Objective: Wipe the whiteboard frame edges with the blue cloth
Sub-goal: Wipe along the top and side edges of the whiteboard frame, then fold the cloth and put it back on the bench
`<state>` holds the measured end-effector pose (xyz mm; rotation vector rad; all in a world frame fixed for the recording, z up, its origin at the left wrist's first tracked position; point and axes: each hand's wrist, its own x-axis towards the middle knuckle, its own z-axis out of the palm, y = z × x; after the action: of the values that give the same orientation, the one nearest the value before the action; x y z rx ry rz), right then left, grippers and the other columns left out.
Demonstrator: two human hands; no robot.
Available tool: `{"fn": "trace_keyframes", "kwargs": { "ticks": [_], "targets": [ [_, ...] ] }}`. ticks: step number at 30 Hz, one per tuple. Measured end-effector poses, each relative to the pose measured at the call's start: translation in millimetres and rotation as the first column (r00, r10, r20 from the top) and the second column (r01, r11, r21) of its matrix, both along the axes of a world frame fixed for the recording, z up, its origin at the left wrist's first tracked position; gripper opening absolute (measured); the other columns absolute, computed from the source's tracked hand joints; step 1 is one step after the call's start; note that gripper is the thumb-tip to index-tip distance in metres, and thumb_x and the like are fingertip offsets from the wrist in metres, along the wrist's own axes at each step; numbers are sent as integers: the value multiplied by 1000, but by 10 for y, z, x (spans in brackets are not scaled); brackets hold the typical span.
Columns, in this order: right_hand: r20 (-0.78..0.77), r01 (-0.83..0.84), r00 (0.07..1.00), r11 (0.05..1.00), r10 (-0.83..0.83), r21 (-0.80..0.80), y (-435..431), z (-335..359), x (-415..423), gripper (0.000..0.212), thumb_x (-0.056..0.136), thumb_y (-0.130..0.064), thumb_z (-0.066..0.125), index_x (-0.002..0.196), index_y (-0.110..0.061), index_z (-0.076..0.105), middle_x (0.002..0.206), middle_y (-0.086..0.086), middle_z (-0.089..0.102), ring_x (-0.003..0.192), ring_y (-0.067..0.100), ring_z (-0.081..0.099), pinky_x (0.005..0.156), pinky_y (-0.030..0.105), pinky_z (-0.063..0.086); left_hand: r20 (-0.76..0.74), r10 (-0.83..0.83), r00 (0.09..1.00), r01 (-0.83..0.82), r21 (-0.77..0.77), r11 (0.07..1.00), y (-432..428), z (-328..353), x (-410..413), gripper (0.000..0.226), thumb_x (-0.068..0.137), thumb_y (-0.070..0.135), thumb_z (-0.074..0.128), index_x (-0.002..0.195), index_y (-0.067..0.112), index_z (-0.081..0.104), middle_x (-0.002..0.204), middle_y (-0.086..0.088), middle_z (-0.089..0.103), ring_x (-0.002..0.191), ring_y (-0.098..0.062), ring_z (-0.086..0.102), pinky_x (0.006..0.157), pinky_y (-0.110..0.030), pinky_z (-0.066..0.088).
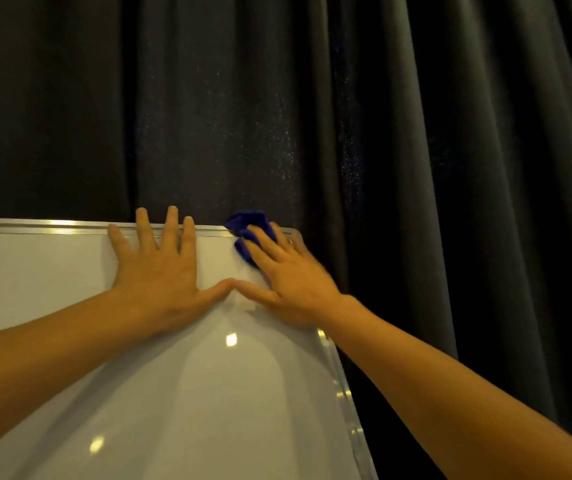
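Cloth (248, 233) bunched at top right corner of frame (70, 227), draped over the top rail, pinned under right hand (289, 275). Right hand flat, fingers spread, pressing cloth onto the corner, likely to rub rail and board edge at once. Left hand (160, 268) open, palm flat on board (191, 393), fingertips over top rail, holding nothing; probably steadying the board. Thumbs nearly touching. Cloth just beside left hand, to its right. Dark curtain (416, 133) behind.
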<state>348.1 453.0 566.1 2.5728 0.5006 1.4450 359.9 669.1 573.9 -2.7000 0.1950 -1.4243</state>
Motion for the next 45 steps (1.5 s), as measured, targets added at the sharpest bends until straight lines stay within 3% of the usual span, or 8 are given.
{"fn": "trace_keyframes", "kwargs": {
  "ticks": [4,7,15,26,35,38,41,45],
  "targets": [
    [-92,106,992,958,-84,265,-448,152,-65,80,91,-72,16,156,-26,3,165,-6,-5,150,14,-10,117,33,-8,40,-43,998,43,-1,999,-124,3,10,126,51,94,-14,151,18,-19,162,-9,-19,145,-44,-18,110,-70,-6],
    [-143,-75,976,872,163,483,-453,-148,-133,82,90,-72,25,156,-29,4,165,-1,0,150,14,1,113,26,2,57,-44,997,44,-5,999,-204,-27,27,125,51,93,-14,151,17,-19,161,-11,-21,145,-44,-19,112,-68,-5],
    [-147,-188,939,819,312,543,-402,-1134,-497,85,80,-83,30,151,-45,1,162,-20,-2,129,-15,1,92,-3,0,107,-143,984,135,79,988,-626,-262,32,115,63,90,-10,154,20,-9,163,-13,-13,145,-46,-13,111,-69,-2],
    [-276,-73,894,723,352,687,-346,-2308,-1601,63,92,-54,48,147,-27,39,119,-20,55,102,-7,55,89,3,41,26,-308,951,291,260,921,-740,-994,-415,104,72,84,1,155,21,0,163,-15,-7,145,-47,-16,111,-70,-4],
    [-456,325,889,758,-41,565,-236,-2856,-2599,22,94,-16,61,113,-16,73,107,4,74,94,20,69,88,22,54,-318,-561,764,645,402,650,-714,-2094,-1444,84,80,72,26,151,28,23,164,-11,5,148,-39,-3,111,-69,-8],
    [-245,275,960,617,-135,738,-207,-2525,-2735,18,91,-9,66,105,-13,76,100,7,76,89,16,70,88,33,57,-397,-612,684,727,310,612,-645,-2422,-1753,83,83,68,36,152,26,19,163,-8,8,148,-37,2,116,-61,-4],
    [141,-145,989,211,31,967,-117,-1971,-3016,17,89,-3,67,101,-10,76,93,4,76,88,16,71,82,31,57,-484,-623,614,768,187,612,-498,-2536,-1859,86,86,65,43,154,22,11,164,-7,5,149,-35,1,118,-56,-4],
    [357,-383,848,-13,391,924,146,-1564,-3613,19,92,-1,60,102,-9,74,102,13,75,96,27,71,77,30,57,-542,-813,212,805,-376,460,-386,-2416,-2044,101,77,70,57,154,27,8,163,-2,15,146,-28,23,117,-53,22]
  ]
}}
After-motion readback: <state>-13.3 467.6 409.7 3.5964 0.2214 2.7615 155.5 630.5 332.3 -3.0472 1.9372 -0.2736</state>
